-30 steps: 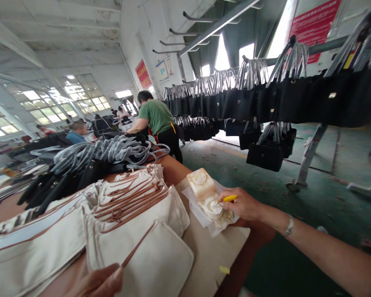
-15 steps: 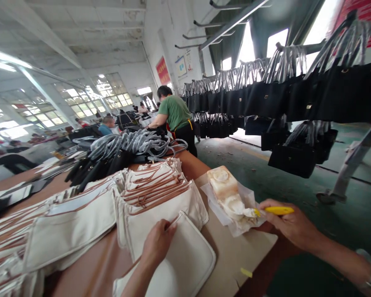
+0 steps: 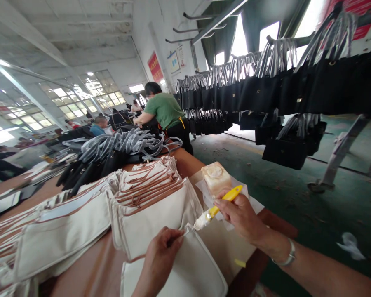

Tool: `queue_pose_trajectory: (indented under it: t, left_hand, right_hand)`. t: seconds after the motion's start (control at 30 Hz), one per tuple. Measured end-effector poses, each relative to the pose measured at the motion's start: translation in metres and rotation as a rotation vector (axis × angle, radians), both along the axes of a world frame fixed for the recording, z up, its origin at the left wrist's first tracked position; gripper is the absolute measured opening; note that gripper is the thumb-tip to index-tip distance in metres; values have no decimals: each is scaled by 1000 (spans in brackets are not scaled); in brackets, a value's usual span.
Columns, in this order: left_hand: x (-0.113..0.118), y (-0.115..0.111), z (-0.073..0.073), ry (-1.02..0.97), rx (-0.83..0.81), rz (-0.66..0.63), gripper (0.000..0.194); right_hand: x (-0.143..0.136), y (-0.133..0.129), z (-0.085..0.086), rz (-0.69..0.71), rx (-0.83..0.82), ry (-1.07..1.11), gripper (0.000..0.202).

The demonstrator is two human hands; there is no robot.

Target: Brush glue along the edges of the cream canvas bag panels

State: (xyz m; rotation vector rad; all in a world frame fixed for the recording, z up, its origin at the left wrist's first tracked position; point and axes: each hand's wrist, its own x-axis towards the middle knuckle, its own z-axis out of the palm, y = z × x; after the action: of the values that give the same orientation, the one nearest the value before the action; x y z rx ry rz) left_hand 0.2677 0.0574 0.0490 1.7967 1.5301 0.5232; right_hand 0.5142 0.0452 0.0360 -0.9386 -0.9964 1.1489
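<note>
My right hand (image 3: 243,216) grips a yellow-handled brush (image 3: 225,201), its pale, coated bristles beside the upper corner of a white bag panel (image 3: 191,264). That corner is pinched between the thumb and fingers of my left hand (image 3: 162,255). Behind my right hand stands a stained, cream-coloured glue container (image 3: 215,177) on a crumpled white sheet (image 3: 254,201), partly hidden by my fingers. Just beyond my left hand lies a stack of white panels with brown edges (image 3: 154,210).
More white panels (image 3: 64,231) lie along the left of the brown table (image 3: 95,264). Black bags with wrapped handles (image 3: 117,144) are piled farther back. A person in a green shirt (image 3: 163,109) bends over the table. Black bags (image 3: 259,95) hang on a wheeled rack at right.
My right hand has brought the brush left, from the glue container to the corner of the held panel. My left hand keeps its pinch, slightly lower and to the right. The view has shifted a little.
</note>
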Motion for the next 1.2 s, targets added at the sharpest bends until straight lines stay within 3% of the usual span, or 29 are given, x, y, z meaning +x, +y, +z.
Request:
queue_pose_trajectory:
  t: [0.2,0.4,0.6,0.77,0.93,1.07,1.2]
  left_hand:
    - [7,-13,-4,35,65,-47,26]
    - [7,-18,-12,23,81,-57,27]
    - [6,-21,-15,91,97,-68,22]
    - [-3,-21,-10,161,113,-144,20]
    - [-1,-8,-1,59,-118,-366,23]
    - [8,-8,-3,177,-103,-331,23]
    - [15,-22,-14,244,43,-249,20]
  right_hand:
    - [-17,1,2,52,28,-180,19]
    - [-10,5,6,-73,95,-326,16]
    - [-13,2,5,-2,169,-389,15]
    - [-1,2,-1,-85,83,-276,17]
    - [7,-10,-5,-40,-10,-148,20]
    - [14,-17,-4,-82,-37,-28,26]
    - [24,-19,-1,-123,-42,63,26]
